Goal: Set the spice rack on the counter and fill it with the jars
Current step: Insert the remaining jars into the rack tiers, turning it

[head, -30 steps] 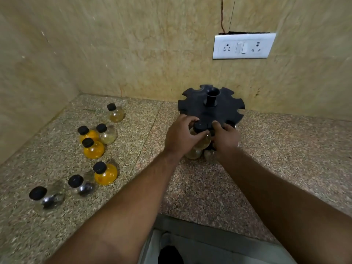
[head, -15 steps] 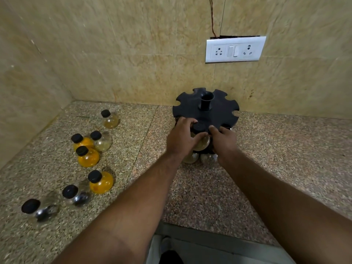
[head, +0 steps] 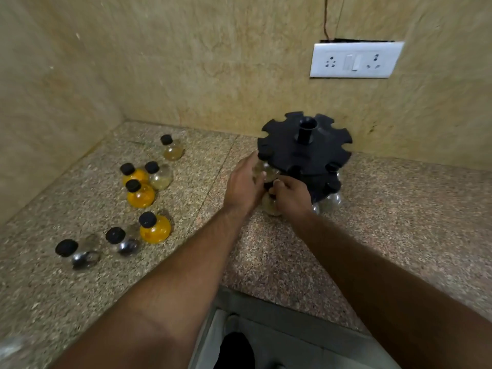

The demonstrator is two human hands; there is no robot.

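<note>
The black round spice rack [head: 303,153] stands on the speckled counter [head: 266,262] by the back wall. My left hand [head: 243,186] is curled around a pale jar [head: 262,169] hanging in a notch at the upper tier's left front. Just below, my right hand [head: 291,198] pinches the black neck of a lower pale jar [head: 270,207]. Clear jars [head: 332,201] hang at the rack's right front. Several loose black-capped jars stand to the left: an orange one [head: 155,229], another orange one [head: 139,194], a pale one [head: 171,149] and a clear one with dark contents [head: 122,241].
The side wall closes the corner on the left. A white socket plate [head: 355,59] is on the back wall above the rack. The counter's front edge [head: 292,315] runs below my forearms. Bare counter lies to the right of the rack.
Both hands were on one jar at the upper tier's front. Now that jar sits further left, and my right hand has dropped to the lower jar. The view has shifted left.
</note>
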